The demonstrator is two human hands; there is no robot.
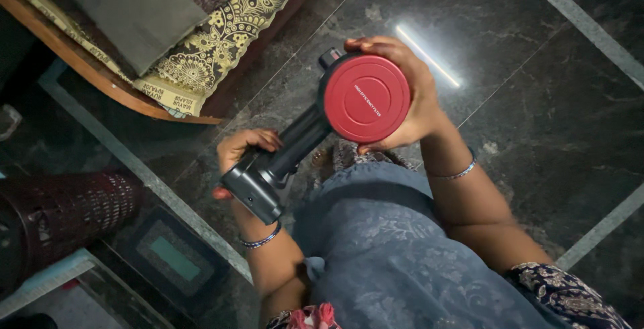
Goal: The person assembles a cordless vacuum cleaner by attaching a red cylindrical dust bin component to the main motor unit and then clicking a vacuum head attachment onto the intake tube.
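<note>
A: Biggest thing first?
B: Dark polished stone floor [537,134] w/ pale inlay lines, a strip-light glare on it. Top left, a wood-edged bed or bench [100,81] w/ a gold-patterned cover [221,34] and a grey cushion [127,7] on top.

A: Lower left?
B: Dark perforated basket [60,211] lying on its side. Just right of it, a flat black scale-like slab [168,255] w/ a greenish window.

A: And the person?
B: Seen from above, blue patterned clothing [396,255] filling the bottom centre.

A: What's held?
B: Handheld vacuum-type device [302,141], dark grey body, held in the air over the floor, in front of the person's lap. Its round red end cap [366,98] faces the camera.

A: Grips?
B: Right hand [419,97] cupped round the red cap's rim, fingers curled over the top, thumb under. Left hand [241,151] wrapped round the handle end, fingers closed over it, near the boxy base.

A: Smallest bits?
B: Thin bangle [456,173] on the right wrist, beaded bangle [263,240] on the left.
</note>
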